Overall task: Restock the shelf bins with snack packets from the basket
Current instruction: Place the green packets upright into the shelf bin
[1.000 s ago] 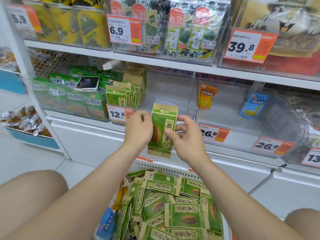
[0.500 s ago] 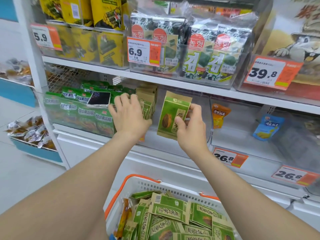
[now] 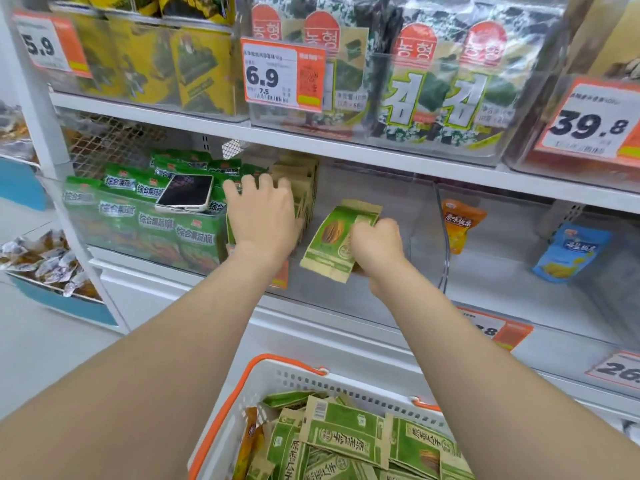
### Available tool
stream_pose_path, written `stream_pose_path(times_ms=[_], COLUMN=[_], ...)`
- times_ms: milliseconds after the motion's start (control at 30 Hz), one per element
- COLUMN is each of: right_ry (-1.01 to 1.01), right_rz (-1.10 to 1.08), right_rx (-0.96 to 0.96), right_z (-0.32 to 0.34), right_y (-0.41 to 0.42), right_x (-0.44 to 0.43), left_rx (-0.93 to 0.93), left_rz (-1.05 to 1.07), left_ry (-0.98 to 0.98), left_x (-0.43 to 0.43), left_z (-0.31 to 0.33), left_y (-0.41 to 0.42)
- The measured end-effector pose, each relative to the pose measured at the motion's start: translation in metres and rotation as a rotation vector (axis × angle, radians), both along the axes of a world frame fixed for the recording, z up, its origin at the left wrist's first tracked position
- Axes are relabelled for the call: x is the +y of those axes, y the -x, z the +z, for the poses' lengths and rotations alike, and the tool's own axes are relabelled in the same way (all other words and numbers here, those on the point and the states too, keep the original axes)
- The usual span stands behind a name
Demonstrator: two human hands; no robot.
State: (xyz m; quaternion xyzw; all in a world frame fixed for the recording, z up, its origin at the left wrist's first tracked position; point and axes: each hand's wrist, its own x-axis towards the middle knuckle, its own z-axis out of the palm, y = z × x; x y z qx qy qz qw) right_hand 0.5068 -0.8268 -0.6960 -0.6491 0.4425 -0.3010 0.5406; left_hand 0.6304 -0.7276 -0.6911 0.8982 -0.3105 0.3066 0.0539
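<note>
While left hand (image 3: 263, 216) wide on packet row (image 3: 304, 181) by phone (image 3: 185, 192), right hand (image 3: 377, 244) round packet (image 3: 332, 237).

Right hand (image 3: 375, 249) gripping a green packet (image 3: 334, 242) inside the clear bin (image 3: 420, 237), left hand (image 3: 263, 216) pressing the packet row (image 3: 304, 188), basket (image 3: 263, 386) below

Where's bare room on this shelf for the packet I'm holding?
Free: bin floor around the held packet, between the packet row and the divider; also between the orange packet and blue packet. Crowded: green bags under the phone.
</note>
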Motion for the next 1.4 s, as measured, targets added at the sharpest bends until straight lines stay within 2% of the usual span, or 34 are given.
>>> stream_pose_path(times_ms=[100,200,300,467,533,633,733,833,1133,1400], right_ry=[-0.052,0.035,0.087,0.085,0.078,0.134,0.206,0.225,0.250,0.263], right_rz=[-0.093,-0.127,0.012,0.277,0.346,0.381,0.388,0.354,0.384,0.433], right_rx=[-0.116,-0.116,-0.057,0.014,0.022,0.037,0.032,-0.008,0.007,-0.090], right_z=[0.007,0.005,-0.001,0.007,0.012,0.015,0.017,0.019,0.019,0.011], right_y=[0.000,0.003,0.003,0.005,0.006,0.009,0.014,0.015,0.025,0.017], right_x=[-0.003,-0.009,-0.010,-0.004,-0.001,0.004,0.012,0.018,0.025,0.025], left_rx=[0.050,0.085,0.127,0.314,0.387,0.440,0.433,0.330,0.160,0.088], left_rz=[0.033,0.036,-0.027,-0.231,-0.333,-0.436,-0.483,-0.416,-0.256,-0.263], left_ry=[0.023,0.074,0.132,0.440,0.486,0.409,0.223,0.018,-0.250,-0.171], left_x=[-0.001,-0.002,0.000,0.029,0.046,0.061,0.070,0.073,0.061,0.066], left_z=[0.001,0.000,0.001,0.010,0.008,0.007,0.008,0.008,0.022,0.008], left_y=[-0.003,-0.003,-0.004,-0.008,-0.007,-0.003,-0.004,-0.007,-0.017,-0.029])
